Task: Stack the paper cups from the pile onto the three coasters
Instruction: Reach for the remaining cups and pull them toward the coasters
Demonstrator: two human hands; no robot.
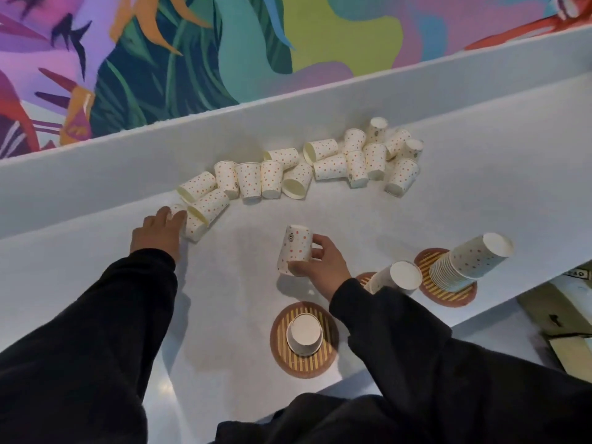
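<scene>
Several dotted paper cups (298, 169) lie in a loose pile along the back of the white table (237, 257). My left hand (158, 232) grips one cup (178, 209) at the pile's left end. My right hand (320, 262) holds an upside-down cup (294, 246) just above the table's middle. Three striped round coasters lie near the front: the near coaster (304, 363) bears an upside-down cup stack (304, 333), the middle coaster (365, 278) a stack (397, 277) partly hidden by my sleeve, and the right coaster (448, 293) the tallest stack (471, 261).
A white ledge (224, 136) runs behind the pile, under a colourful mural wall (192, 52). The table's front edge slants from lower middle to the right. Beyond that edge at the right lie cardboard and boxes (563, 315).
</scene>
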